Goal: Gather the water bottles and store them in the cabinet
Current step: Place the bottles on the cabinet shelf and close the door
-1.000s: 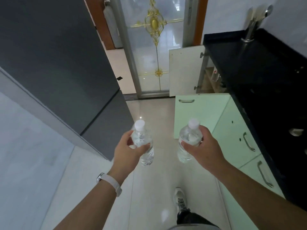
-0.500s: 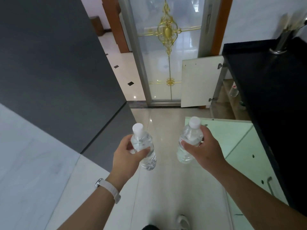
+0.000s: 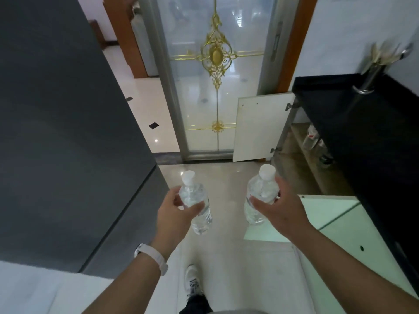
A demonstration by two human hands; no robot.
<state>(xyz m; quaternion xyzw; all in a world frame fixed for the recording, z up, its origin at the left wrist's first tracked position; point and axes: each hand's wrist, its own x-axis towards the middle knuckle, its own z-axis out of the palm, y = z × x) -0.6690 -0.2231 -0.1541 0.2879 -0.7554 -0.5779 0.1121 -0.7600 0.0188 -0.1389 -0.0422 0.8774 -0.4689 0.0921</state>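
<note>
My left hand (image 3: 173, 214) grips a clear water bottle (image 3: 199, 214) with a white cap, held upright over the floor. In my right hand (image 3: 278, 209) is a second clear bottle (image 3: 258, 200), also white-capped and upright. Ahead on the right, under the black counter (image 3: 353, 123), a cabinet (image 3: 299, 155) stands with its white door (image 3: 258, 128) swung open. On its wooden shelf, a bottle-like thing (image 3: 311, 137) with a red label shows dimly. Both bottles are short of the cabinet opening.
A dark grey fridge (image 3: 68, 123) fills the left side. A glass door with gold ornament (image 3: 215, 71) closes the far end. A pale green cabinet door (image 3: 317, 218) is open just right of my right hand. A metal utensil holder (image 3: 371, 73) stands on the counter.
I have walked forward toward the open cabinet; the glass door and white cabinet door are closer. Both hands still carry their bottles in the same pose.
</note>
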